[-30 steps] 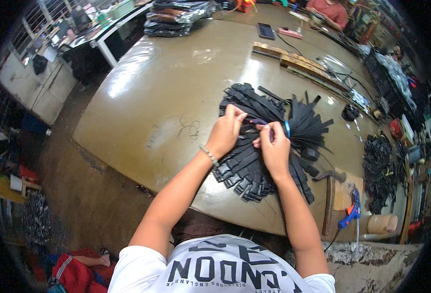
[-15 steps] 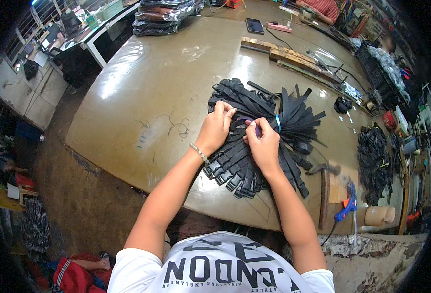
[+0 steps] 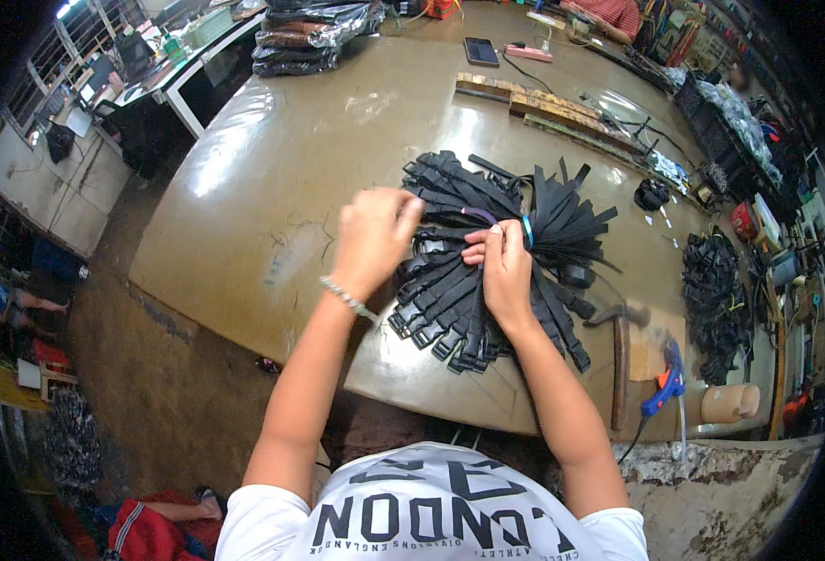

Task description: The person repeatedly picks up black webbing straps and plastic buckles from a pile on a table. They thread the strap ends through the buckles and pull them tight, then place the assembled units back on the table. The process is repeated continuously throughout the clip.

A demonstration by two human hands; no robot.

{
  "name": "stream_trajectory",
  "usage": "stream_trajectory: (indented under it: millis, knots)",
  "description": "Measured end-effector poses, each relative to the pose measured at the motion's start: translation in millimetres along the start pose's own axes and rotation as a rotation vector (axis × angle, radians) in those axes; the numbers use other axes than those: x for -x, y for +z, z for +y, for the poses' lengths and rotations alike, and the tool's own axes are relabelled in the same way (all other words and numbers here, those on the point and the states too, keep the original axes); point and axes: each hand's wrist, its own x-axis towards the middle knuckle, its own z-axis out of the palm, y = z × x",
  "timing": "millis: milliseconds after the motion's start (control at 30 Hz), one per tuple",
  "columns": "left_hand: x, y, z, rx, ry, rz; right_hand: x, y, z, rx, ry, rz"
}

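Note:
A fanned bundle of black webbing straps [image 3: 445, 313] lies on the table, with plastic buckles along its near edge. A light-blue tie [image 3: 527, 232] gathers it on the right, where loose strap ends spread out. My right hand [image 3: 508, 273] is over the middle of the bundle, thumb and fingers pinched at a thin purple strip [image 3: 478, 215] that curves across the straps. My left hand [image 3: 373, 238], wearing a beaded bracelet, is raised at the bundle's left edge. Motion smears its fingers, so any small thing in them cannot be made out.
Right of the bundle lie a hammer [image 3: 621, 374] and a blue glue gun [image 3: 665, 385], near a tape roll [image 3: 730, 403]. Wooden bars [image 3: 543, 105], a phone [image 3: 480, 51] and plastic-wrapped stacks [image 3: 309, 42] are farther back. Another black strap pile [image 3: 711, 299] sits at right. A person in red [image 3: 609, 17] is at the far side.
My left hand has moved left and off the straps. My right hand stays over the middle, its fingers shifted slightly, and more of the purple strip shows.

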Motion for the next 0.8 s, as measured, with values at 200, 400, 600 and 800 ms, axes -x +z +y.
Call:
stream_trajectory:
  millis: [200,400,600,800]
  knots:
    - [2.5,27.0,15.4,0.008,-0.044,-0.284,4.1,-7.9,-9.9,0.117,-0.002,-0.053]
    - [18.5,21.3,19.8,0.325,-0.05,-0.173,2.8,-10.9,-15.3,0.354,-0.116,-0.036]
    - [23.9,22.0,22.4,0.18,0.233,-0.06,1.2,-13.9,-20.3,0.388,-0.047,-0.061]
    - [25.3,20.1,24.7,0.179,0.263,-0.062,-1.5,-18.5,-21.7,0.404,-0.067,-0.102]
